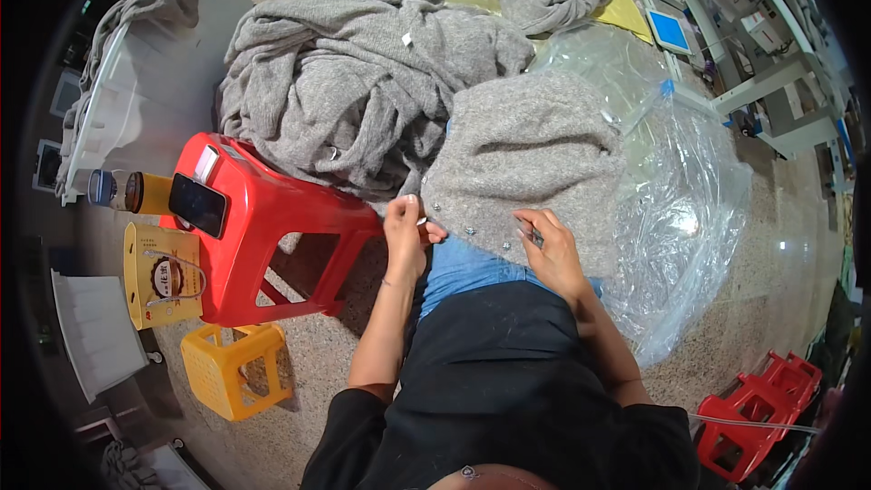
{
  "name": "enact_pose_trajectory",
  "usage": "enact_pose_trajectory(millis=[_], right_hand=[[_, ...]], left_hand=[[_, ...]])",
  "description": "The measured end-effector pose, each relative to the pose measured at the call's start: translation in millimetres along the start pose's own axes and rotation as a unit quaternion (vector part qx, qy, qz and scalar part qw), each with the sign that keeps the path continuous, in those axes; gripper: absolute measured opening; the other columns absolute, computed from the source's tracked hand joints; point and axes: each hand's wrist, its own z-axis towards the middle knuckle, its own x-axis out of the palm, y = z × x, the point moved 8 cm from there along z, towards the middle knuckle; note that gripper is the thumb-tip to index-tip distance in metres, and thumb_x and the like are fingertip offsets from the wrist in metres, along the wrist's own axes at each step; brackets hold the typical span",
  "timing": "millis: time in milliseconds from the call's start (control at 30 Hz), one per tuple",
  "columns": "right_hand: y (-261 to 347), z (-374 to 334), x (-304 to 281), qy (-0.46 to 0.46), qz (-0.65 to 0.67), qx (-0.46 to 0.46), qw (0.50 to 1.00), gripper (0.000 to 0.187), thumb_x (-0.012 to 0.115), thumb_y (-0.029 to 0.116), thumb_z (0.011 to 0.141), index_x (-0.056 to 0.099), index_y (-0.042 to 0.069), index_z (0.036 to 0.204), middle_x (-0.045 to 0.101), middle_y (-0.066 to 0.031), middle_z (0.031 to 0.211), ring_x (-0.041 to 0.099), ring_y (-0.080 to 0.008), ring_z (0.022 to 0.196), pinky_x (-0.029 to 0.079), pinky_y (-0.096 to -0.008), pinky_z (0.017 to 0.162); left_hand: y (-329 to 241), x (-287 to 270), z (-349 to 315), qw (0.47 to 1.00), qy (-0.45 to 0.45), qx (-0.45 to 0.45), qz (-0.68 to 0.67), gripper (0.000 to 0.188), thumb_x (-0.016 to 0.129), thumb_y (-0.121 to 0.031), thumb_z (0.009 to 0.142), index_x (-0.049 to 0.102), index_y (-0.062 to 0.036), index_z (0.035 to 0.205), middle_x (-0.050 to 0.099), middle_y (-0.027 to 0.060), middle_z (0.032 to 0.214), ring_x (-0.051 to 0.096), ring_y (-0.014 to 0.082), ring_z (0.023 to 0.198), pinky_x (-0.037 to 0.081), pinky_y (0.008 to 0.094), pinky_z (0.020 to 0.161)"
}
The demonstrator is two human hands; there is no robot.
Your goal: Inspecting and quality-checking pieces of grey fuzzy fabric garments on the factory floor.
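Observation:
A grey knitted cardigan (535, 159) lies spread over my lap, on blue jeans. Several shiny round buttons run along its near left edge. My left hand (406, 231) is at that edge, with thumb and fingers pinched together. A small white bit shows at its fingers, too small to name. Over the near part of the knit is my right hand (553, 252), its fingers curled round a small dark metallic thing (537, 239). Most of that thing is hidden by the fingers.
A heap of grey knitwear (363, 73) lies ahead left, beside a red stool (263, 236) bearing a phone (198, 205). Left are a yellow stool (231, 372), a paper bag (163, 277) and a white bin (172, 63). Clear plastic sheeting (676, 218) lies right; red stools (758, 413) stand lower right.

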Motion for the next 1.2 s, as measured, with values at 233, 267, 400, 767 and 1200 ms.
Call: enact_pose_trajectory(millis=[233, 267, 400, 767, 1200], right_hand=[[-1.5, -3.5, 1.3, -0.008, 0.023, 0.034, 0.999, 0.022, 0.06, 0.012, 0.082, 0.054, -0.001, 0.098, 0.059, -0.0153, 0.092, 0.058, -0.0273, 0.086, 0.045, -0.0335, 0.076], [1.4, -4.3, 2.9, -0.001, 0.022, 0.026, 0.999, 0.022, 0.059, 0.014, 0.084, 0.055, -0.001, 0.099, 0.059, -0.0156, 0.093, 0.058, -0.0267, 0.087, 0.045, -0.033, 0.076], [12.5, -8.5, 9.1, 0.035, 0.036, 0.016, 0.999, 0.022, 0.054, 0.019, 0.089, 0.055, -0.001, 0.097, 0.06, -0.0186, 0.09, 0.058, -0.0378, 0.085, 0.045, -0.0394, 0.076], [8.1, -15.1, 40.4, 0.159, 0.141, 0.122, 0.969, 0.041, 0.046, 0.033, 0.095, 0.064, -0.001, 0.08, 0.048, -0.0016, 0.059, 0.044, -0.0087, 0.056, 0.038, -0.0253, 0.053], [23.8, -11.7, 49.5, 0.175, 0.053, 0.126, 0.975, 0.042, 0.053, 0.035, 0.091, 0.064, -0.001, 0.072, 0.044, -0.0024, 0.049, 0.04, -0.0072, 0.05, 0.032, -0.027, 0.046]], left_hand=[[-47.1, 61.0, -95.6, 0.797, 0.074, 0.437, 0.41, 0.017, 0.076, -0.007, 0.07, 0.06, -0.0021, 0.072, 0.054, 0.0064, 0.066, 0.054, 0.0153, 0.057, 0.043, 0.0259, 0.052], [-47.2, 62.6, -97.5, 0.797, 0.064, 0.443, 0.405, 0.017, 0.076, -0.007, 0.07, 0.06, -0.0021, 0.072, 0.054, 0.0064, 0.066, 0.054, 0.0153, 0.057, 0.043, 0.0259, 0.052], [-35.1, 62.2, -84.4, 0.79, 0.02, 0.379, 0.481, 0.015, 0.076, -0.008, 0.069, 0.062, -0.0029, 0.072, 0.056, 0.0068, 0.068, 0.056, 0.0171, 0.059, 0.044, 0.0278, 0.053], [-41.3, 45.2, -95.3, 0.853, 0.055, 0.387, 0.346, 0.006, 0.066, 0.0, 0.078, 0.063, -0.0005, 0.083, 0.059, 0.0093, 0.082, 0.06, 0.016, 0.066, 0.048, 0.0254, 0.058], [-19.7, 38.5, -87.9, 0.937, 0.141, 0.251, 0.195, 0.005, 0.057, 0.004, 0.084, 0.059, 0.0034, 0.088, 0.061, 0.0154, 0.109, 0.059, 0.0104, 0.084, 0.049, 0.022, 0.07]])
